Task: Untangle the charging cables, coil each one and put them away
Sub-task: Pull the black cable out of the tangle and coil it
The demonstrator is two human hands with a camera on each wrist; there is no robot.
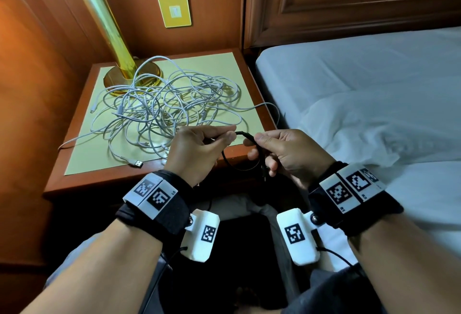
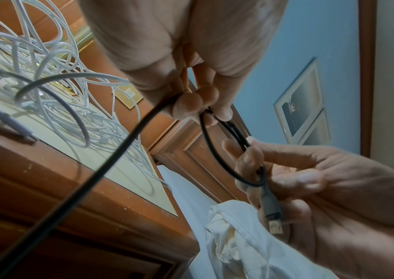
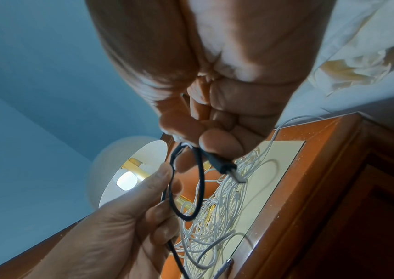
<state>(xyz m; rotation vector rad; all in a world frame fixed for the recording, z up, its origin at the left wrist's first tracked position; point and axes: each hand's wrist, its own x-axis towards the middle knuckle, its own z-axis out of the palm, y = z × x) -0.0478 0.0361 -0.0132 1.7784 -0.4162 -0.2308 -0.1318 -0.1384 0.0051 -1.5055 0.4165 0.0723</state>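
Note:
A thin black cable (image 1: pixel 245 135) runs between my two hands in front of the nightstand. My left hand (image 1: pixel 223 137) pinches it between thumb and fingers, and the long end hangs down from there (image 2: pixel 110 164). My right hand (image 1: pixel 257 140) grips a small loop of the same cable (image 2: pixel 209 151) near its plug (image 2: pixel 272 211). In the right wrist view the plug (image 3: pixel 225 168) sticks out below my right fingers. A tangle of several white cables (image 1: pixel 169 104) lies on the nightstand behind my hands, with one USB plug (image 1: pixel 136 163) near the front edge.
The wooden nightstand (image 1: pixel 79 181) has a pale top and carries a brass lamp base (image 1: pixel 117 81) at its back left, partly under the white cables. A bed with white sheets (image 1: pixel 361 89) lies to the right. Wood panelling with a yellow wall plate (image 1: pixel 174 10) stands behind.

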